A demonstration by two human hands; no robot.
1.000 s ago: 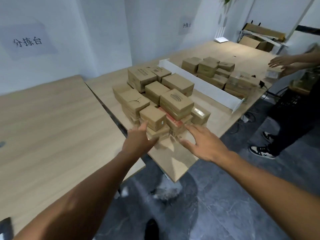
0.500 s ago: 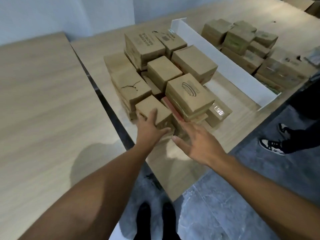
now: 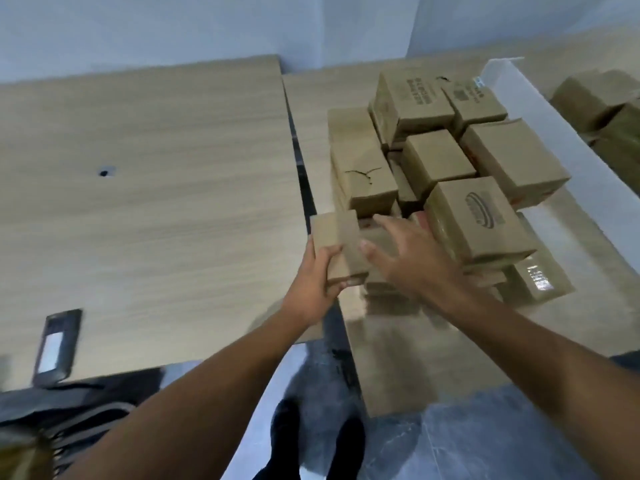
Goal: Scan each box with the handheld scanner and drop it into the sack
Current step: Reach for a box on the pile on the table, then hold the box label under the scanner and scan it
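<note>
**Head view: box in your left hand, scanner well off to the left**

Your left hand (image 3: 311, 282) grips a small box (image 3: 337, 244) from its near end. The thumb lies on top and the fingers (image 3: 344, 283) are curled under the bottom edge. The box is at the near left corner of the pile (image 3: 450, 174), just above the gap between the two benches. Its long axis runs away from you and leans a little to the left.

Your right hand (image 3: 412, 265) holds nothing. Its fingers (image 3: 398, 230) are spread wide and relaxed, just beside the box on its right and above the low boxes at the front of the pile. I cannot tell whether the thumb tip touches the box.

What matters next is the scanner (image 3: 57, 344). It lies flat on the left bench (image 3: 156, 202) near the front edge, well apart from the box and down to your left, with its long axis pointing roughly away from you. Your left hand is on the nearer side, but it is holding the box. Your free right hand would have to cross in front of you to reach the scanner. Passing the box to your right hand and picking up the scanner with your left looks like the shorter route.

The dark fabric (image 3: 69, 407) below the scanner, off the bench edge, may be the sack, but it is too blurred to be sure.
</note>
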